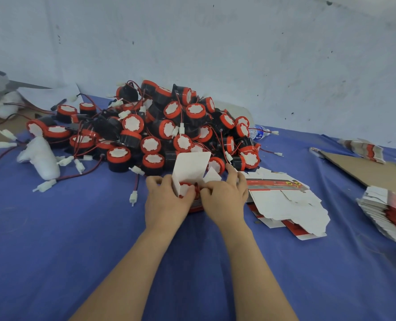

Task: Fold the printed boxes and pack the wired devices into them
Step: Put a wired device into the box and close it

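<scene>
The printed box (191, 167) stands on the blue-covered tabletop (76, 239) just in front of the pile of wired devices (160, 128). Its white lid flap is up and one wired device (185, 188) sits in the mouth, red rim and white face showing. The left hand (166, 205) grips the box's left wall with curled fingers. The right hand (224, 200) grips the right side with its thumb bent in over the opening and one finger stretched up past the side flap; whether it also pinches the wire is hidden. The box looks like thin card: light, easily creased, and likely to buckle if squeezed mid-wall, so it is best held at the corners and folds where the card is doubled. The device looks like hard plastic, stiff and heavier than the box, and is best taken by its round body. Its thin red and black lead with the white plug is limp and springy and will probably need coiling in under the lid before the flap is tucked. Flat box blanks (285, 202) lie just right of the hands, slick-faced and loosely fanned, and are probably easiest to lift by an edge flap.
</scene>
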Demonstrator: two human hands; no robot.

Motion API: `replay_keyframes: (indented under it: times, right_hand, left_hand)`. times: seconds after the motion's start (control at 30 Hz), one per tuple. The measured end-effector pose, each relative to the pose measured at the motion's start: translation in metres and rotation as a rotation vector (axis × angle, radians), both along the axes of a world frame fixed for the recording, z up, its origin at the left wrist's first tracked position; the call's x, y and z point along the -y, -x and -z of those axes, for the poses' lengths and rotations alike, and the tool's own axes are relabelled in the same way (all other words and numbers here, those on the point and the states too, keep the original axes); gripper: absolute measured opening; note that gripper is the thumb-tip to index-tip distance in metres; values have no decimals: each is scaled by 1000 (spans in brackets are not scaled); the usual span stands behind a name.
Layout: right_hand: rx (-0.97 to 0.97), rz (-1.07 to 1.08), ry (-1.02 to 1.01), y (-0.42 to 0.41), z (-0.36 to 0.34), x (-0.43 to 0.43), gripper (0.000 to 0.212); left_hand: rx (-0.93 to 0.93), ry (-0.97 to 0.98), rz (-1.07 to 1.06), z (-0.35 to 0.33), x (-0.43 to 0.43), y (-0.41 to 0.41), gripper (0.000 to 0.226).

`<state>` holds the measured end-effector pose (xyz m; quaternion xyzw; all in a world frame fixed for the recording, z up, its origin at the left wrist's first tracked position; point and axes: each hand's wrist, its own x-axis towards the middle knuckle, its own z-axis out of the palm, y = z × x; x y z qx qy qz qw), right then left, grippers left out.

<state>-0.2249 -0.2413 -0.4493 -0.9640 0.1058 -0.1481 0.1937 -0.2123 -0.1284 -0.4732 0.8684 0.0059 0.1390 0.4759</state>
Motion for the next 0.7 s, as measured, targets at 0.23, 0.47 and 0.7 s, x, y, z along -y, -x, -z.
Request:
replay_keyframes:
  times: [0.23,0.47,0.7]
  right_hand:
    - [-5,-117,-245,-3,4,0,42]
    - [77,-85,-188,-4,5,2,26]
    - [129,-64,-252,-2,0,-2,19]
  left_hand:
    - [73,109,26,1,0,-1,44]
    - [60,88,23,2,-1,-2,31]
    - [59,93,35,2,-1,-2,27]
